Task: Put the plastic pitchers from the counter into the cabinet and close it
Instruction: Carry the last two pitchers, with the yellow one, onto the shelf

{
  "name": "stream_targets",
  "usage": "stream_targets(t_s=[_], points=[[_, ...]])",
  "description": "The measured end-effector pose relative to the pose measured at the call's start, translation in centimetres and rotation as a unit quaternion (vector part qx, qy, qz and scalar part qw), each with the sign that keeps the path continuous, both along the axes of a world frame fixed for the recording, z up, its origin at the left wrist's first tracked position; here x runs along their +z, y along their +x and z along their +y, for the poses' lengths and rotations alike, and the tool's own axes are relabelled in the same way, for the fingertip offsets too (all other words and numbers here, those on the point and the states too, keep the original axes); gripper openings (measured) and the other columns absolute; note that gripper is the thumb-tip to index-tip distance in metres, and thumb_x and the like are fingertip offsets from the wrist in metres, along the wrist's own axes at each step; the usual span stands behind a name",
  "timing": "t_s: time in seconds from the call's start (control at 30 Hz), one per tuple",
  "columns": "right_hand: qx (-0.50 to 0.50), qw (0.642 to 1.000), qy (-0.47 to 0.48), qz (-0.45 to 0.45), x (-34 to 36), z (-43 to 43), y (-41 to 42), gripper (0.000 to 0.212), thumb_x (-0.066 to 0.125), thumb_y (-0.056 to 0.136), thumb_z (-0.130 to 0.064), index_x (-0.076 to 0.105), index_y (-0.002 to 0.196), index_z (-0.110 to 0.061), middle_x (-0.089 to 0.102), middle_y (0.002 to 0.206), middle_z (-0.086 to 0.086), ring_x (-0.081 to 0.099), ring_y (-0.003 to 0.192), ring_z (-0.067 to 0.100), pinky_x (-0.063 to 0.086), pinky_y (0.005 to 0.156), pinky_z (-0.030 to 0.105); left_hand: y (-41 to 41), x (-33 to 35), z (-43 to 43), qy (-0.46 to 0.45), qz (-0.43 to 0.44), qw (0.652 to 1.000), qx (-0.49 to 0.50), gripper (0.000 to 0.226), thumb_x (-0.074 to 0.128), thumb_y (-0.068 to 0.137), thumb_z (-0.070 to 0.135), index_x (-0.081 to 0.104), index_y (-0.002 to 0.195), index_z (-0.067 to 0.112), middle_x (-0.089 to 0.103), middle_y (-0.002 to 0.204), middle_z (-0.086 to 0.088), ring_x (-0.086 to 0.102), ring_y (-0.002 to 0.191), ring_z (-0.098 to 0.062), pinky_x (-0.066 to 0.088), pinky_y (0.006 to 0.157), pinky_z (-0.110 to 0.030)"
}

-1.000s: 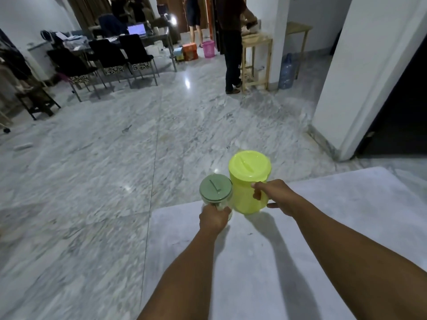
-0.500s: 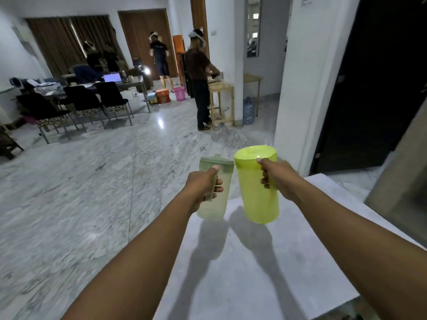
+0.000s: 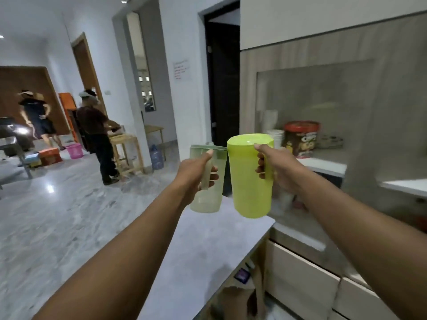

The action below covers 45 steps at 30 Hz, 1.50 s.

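Note:
My left hand (image 3: 196, 175) grips the handle of a clear pale-green pitcher (image 3: 208, 195) with a green lid. My right hand (image 3: 275, 167) grips the handle of a bright yellow-green pitcher (image 3: 250, 181). Both pitchers hang upright, side by side, in the air above the far end of the grey marble counter (image 3: 196, 250). To the right stands a wood-grain cabinet (image 3: 392, 88) with an open niche behind the pitchers; no door of it shows clearly.
In the niche stand a red-lidded snack tub (image 3: 301, 138) and stacked white cups (image 3: 275, 135). Pale drawers (image 3: 300, 285) sit below at right. Two people (image 3: 97, 132) stand across the marble floor beside a wooden table (image 3: 127, 148). A dark doorway (image 3: 221, 88) lies ahead.
Both pitchers have been lifted off the counter and carried up and to the right. My view has swung right, bringing the cabinet and its niche into sight.

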State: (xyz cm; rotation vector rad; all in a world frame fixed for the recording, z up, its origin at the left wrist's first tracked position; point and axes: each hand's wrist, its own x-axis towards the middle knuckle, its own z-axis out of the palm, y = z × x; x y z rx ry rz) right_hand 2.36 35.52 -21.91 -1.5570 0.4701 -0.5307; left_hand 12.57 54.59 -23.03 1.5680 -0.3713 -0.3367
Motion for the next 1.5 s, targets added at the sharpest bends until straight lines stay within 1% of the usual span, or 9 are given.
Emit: stream_targets(t_s=[0.2, 0.4, 0.5, 0.73, 0.87, 1.1, 1.27, 1.37, 1.5], points=[[-0.118, 0.992, -0.017, -0.028, 3.8, -11.2, -15.7, 0.028, 0.063, 0.092, -0.038, 0.055, 0.078, -0.016, 0.052, 0.065, 0.002, 0.056, 0.057, 0.020, 0.047, 0.061, 0.034, -11.4, 4.1, -14.1, -0.028, -0.039, 0.991, -0.128, 0.044, 0.063, 0.094, 0.047, 0.067, 0.114, 0.008, 0.076, 0.100, -0.013, 0.075, 0.091, -0.028, 0.061, 0.080, -0.041], [-0.225, 0.973, -0.046, -0.030, 6.7, -22.9, -32.8, 0.028, 0.063, 0.092, -0.039, 0.054, 0.076, -0.018, 0.050, 0.064, 0.002, 0.056, 0.058, 0.020, 0.046, 0.064, 0.035, -24.6, 6.3, -30.0, -0.068, -0.044, 0.965, -0.248, 0.041, 0.066, 0.092, 0.046, 0.067, 0.108, 0.008, 0.078, 0.094, -0.014, 0.076, 0.081, -0.028, 0.061, 0.071, -0.039], [-0.277, 0.959, -0.058, -0.028, 7.3, -27.9, -40.4, 0.029, 0.063, 0.091, -0.041, 0.053, 0.075, -0.019, 0.049, 0.065, 0.001, 0.056, 0.058, 0.019, 0.046, 0.064, 0.034, -31.6, 6.3, -37.4, -0.082, -0.038, 0.946, -0.310, 0.031, 0.062, 0.095, 0.045, 0.064, 0.097, 0.015, 0.077, 0.099, -0.013, 0.075, 0.092, -0.030, 0.061, 0.082, -0.043], [-0.366, 0.928, -0.054, -0.035, 6.9, -38.1, -49.4, 0.029, 0.066, 0.090, -0.038, 0.053, 0.072, -0.019, 0.049, 0.061, 0.001, 0.056, 0.058, 0.020, 0.043, 0.062, 0.032, -39.7, 5.2, -52.0, -0.079, -0.011, 0.926, -0.368, 0.047, 0.057, 0.098, 0.044, 0.062, 0.124, 0.005, 0.075, 0.102, -0.010, 0.073, 0.092, -0.026, 0.059, 0.084, -0.043], [-0.388, 0.920, -0.034, -0.047, 5.1, -43.9, -48.7, 0.027, 0.065, 0.090, -0.036, 0.055, 0.071, -0.020, 0.050, 0.060, 0.000, 0.057, 0.058, 0.019, 0.042, 0.059, 0.031, -38.7, 4.0, -59.1, -0.074, -0.003, 0.928, -0.366, 0.046, 0.055, 0.098, 0.044, 0.064, 0.122, 0.006, 0.076, 0.102, -0.010, 0.074, 0.089, -0.025, 0.058, 0.087, -0.044], [-0.376, 0.924, -0.024, -0.060, 2.1, -55.7, -38.7, 0.027, 0.065, 0.090, -0.038, 0.055, 0.074, -0.018, 0.051, 0.058, 0.002, 0.056, 0.056, 0.018, 0.040, 0.054, 0.029, -29.7, 1.7, -70.8, -0.065, -0.003, 0.947, -0.314, 0.040, 0.042, 0.103, 0.040, 0.065, 0.114, 0.009, 0.073, 0.088, -0.004, 0.068, 0.074, -0.018, 0.046, 0.071, -0.034], [-0.353, 0.931, 0.027, -0.091, 1.3, -63.0, -27.4, 0.026, 0.065, 0.090, -0.036, 0.053, 0.075, -0.018, 0.050, 0.061, 0.002, 0.055, 0.053, 0.019, 0.041, 0.051, 0.028, -21.4, 2.0, -76.6, -0.060, -0.015, 0.974, -0.217, 0.027, 0.040, 0.101, 0.024, 0.065, 0.101, 0.014, 0.073, 0.093, -0.006, 0.071, 0.091, -0.027, 0.054, 0.090, -0.045], [-0.328, 0.938, 0.052, -0.096, 0.8, -66.3, -21.4, 0.029, 0.067, 0.088, -0.038, 0.051, 0.074, -0.018, 0.049, 0.061, 0.003, 0.054, 0.049, 0.019, 0.041, 0.050, 0.028, -16.6, 2.0, -79.4, -0.051, -0.029, 0.984, -0.166, 0.026, 0.041, 0.099, 0.020, 0.065, 0.107, 0.012, 0.073, 0.090, -0.006, 0.068, 0.079, -0.023, 0.054, 0.078, -0.039], [-0.286, 0.954, 0.045, -0.083, -0.6, -69.9, -15.7, 0.032, 0.066, 0.091, -0.038, 0.051, 0.073, -0.015, 0.049, 0.063, 0.003, 0.053, 0.053, 0.019, 0.041, 0.054, 0.029, -11.6, 0.9, -82.8, -0.099, 0.020, 0.985, -0.142, 0.023, 0.043, 0.099, 0.007, 0.063, 0.109, 0.000, 0.065, 0.095, -0.018, 0.060, 0.063, -0.021, 0.046, 0.040, -0.020]])
